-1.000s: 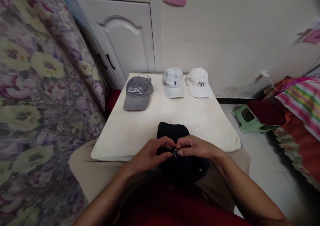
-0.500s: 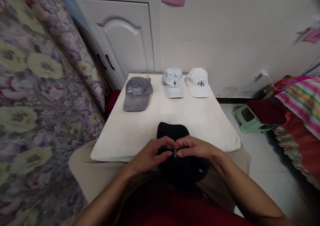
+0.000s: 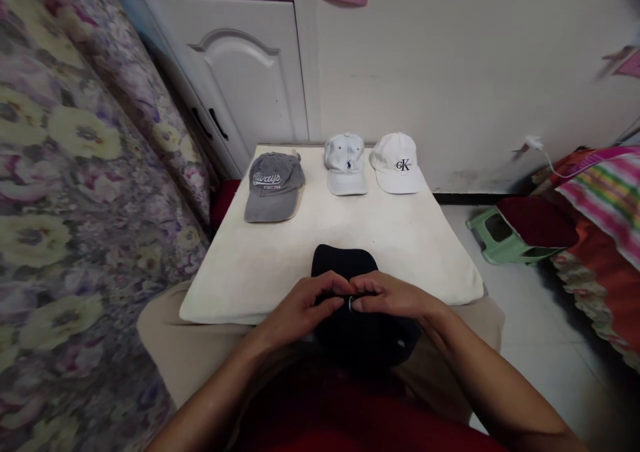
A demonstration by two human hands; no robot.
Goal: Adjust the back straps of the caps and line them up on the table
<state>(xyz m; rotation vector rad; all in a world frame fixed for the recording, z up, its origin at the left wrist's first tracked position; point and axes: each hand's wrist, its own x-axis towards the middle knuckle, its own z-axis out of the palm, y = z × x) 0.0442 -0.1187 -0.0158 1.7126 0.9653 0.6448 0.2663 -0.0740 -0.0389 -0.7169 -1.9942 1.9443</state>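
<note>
A black cap (image 3: 345, 263) lies at the near edge of a small cream table (image 3: 400, 239), its back hanging toward my lap. My left hand (image 3: 300, 309) and my right hand (image 3: 395, 297) meet over the cap's rear. Both pinch the cap's strap at a small metal buckle (image 3: 351, 303) between their fingertips. Fingers of both hands are curled and closed on the strap.
Across the table's far side sit a grey cap (image 3: 273, 185), a pale blue-white cap (image 3: 345, 164) and a white cap with a black logo (image 3: 397, 163). A floral sofa (image 3: 75, 192) fills the left. A white cabinet (image 3: 240, 79) stands behind; a green stool (image 3: 500, 235) and striped bedding (image 3: 600, 199) lie right.
My hands stay pinched on the buckle and have barely shifted. The view has tilted slightly downward.
</note>
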